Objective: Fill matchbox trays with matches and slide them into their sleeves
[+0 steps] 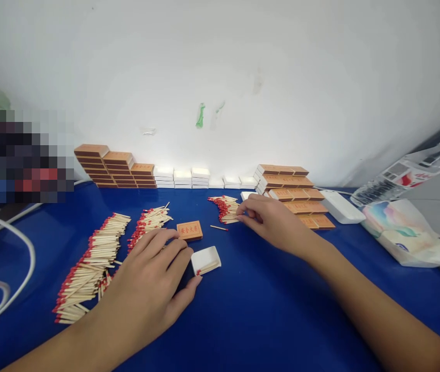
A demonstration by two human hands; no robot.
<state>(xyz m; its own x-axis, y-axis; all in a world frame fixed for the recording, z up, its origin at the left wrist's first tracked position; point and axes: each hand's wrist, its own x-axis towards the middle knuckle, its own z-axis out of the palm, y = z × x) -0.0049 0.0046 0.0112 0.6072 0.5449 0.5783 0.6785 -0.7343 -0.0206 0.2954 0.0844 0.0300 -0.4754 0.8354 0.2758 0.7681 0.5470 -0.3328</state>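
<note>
Some matches lie in the tray, on the blue table beside the left hand; whether thumb and fingers grip it, I cannot tell. The right hand has its fingertips at the small pile; any pinched match cannot be made out. A box lies just beyond the tray.

Your left forearm bare, entering from near left; left hand back upward, fingers bent and angled toward far right, thumb apart from them. Your right forearm bare, slanting in from near right; right hand farther out than left, fingers curled, pointing left, thumb and index tips drawn close.
</note>
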